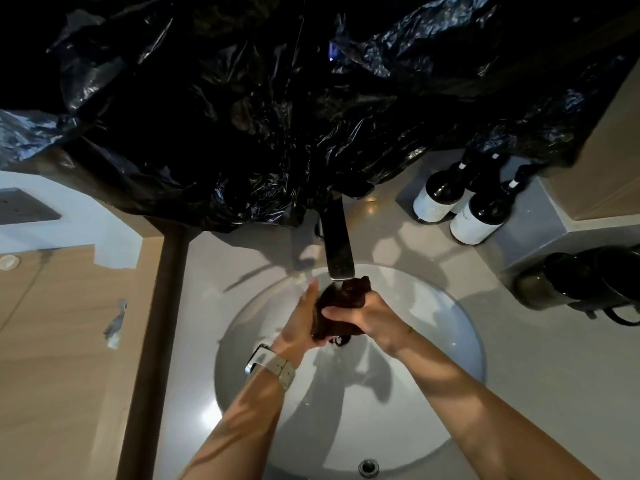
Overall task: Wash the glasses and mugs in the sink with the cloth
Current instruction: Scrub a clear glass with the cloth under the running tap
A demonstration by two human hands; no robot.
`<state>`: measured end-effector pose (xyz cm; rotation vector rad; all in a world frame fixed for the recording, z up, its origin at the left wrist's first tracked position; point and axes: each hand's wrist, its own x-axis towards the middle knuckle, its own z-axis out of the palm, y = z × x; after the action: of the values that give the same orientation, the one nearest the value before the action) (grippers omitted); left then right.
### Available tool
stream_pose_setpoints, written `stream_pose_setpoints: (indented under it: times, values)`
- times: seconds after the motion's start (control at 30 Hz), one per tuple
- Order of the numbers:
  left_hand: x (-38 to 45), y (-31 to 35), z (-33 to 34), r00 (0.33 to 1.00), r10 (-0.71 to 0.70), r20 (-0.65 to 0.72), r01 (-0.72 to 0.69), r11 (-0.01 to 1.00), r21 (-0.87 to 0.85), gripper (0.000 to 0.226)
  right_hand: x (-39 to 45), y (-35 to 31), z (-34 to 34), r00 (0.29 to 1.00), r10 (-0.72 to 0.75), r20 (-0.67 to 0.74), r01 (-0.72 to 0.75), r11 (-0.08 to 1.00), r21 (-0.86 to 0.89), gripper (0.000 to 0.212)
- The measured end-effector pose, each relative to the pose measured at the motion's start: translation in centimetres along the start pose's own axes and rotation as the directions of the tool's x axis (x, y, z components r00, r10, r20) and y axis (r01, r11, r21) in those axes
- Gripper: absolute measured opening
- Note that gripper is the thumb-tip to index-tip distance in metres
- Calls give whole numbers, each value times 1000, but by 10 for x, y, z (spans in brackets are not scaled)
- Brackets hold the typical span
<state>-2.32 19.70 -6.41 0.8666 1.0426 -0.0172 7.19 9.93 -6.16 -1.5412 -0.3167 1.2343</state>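
Cloth (pixel 341 306), dark brown and bunched into a soft, wet-looking wad, sits between both hands right under the flat, rectangular metal faucet (pixel 337 244), above the middle of a round, smooth white sink (pixel 450 317). The right hand (pixel 370 315) grasps the cloth with fingers curled over its top, while the left hand (pixel 304 318) lies flat against the cloth's left side, fingers straight and pointing toward the spout; a pale-strapped watch (pixel 273 367) is on that wrist. Whether water is running is hard to tell. Judging by this, the step in hand seems to be wetting or wringing the cloth, with no glass or mug in the basin yet. Dark, glossy mugs (pixel 585 285) lie tipped on the pale stone-like counter (pixel 519 358) to the right, well apart from the hands, their handles toward the viewer. The next move likely calls for freeing one hand, reaching right for a mug, and carrying it over the basin without letting the slick glaze slip. Behind the mugs stand dark bottles (pixel 460 206) with white labels. Crinkled, shiny black plastic sheeting (pixel 263 109) covers the whole wall above the faucet. A small metal overflow ring (pixel 368 467) sits at the basin's near edge.
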Motion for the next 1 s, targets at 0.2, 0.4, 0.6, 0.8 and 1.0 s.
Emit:
stream_pose_setpoints:
  times: [0.2,0.4,0.6,0.8,1.0]
  values:
    - [11,-23,-9,905,405,-133,-370,901,226,42,3,-15,5,997,50,65,-59,989,134,21]
    - [6,-13,-15,918,394,-41,-366,884,289,42,11,-7,11,984,177,35,-180,965,190,23]
    - [-1,8,-8,984,176,-27,-164,951,261,39,3,2,23,991,-41,-129,65,979,191,6]
    - [1,-24,-6,950,278,-143,-252,951,180,26,14,-6,16,950,276,-144,-268,960,76,43]
    - [6,-12,-6,983,10,-182,-12,1000,-7,38,6,6,31,956,-109,-272,123,992,35,13]
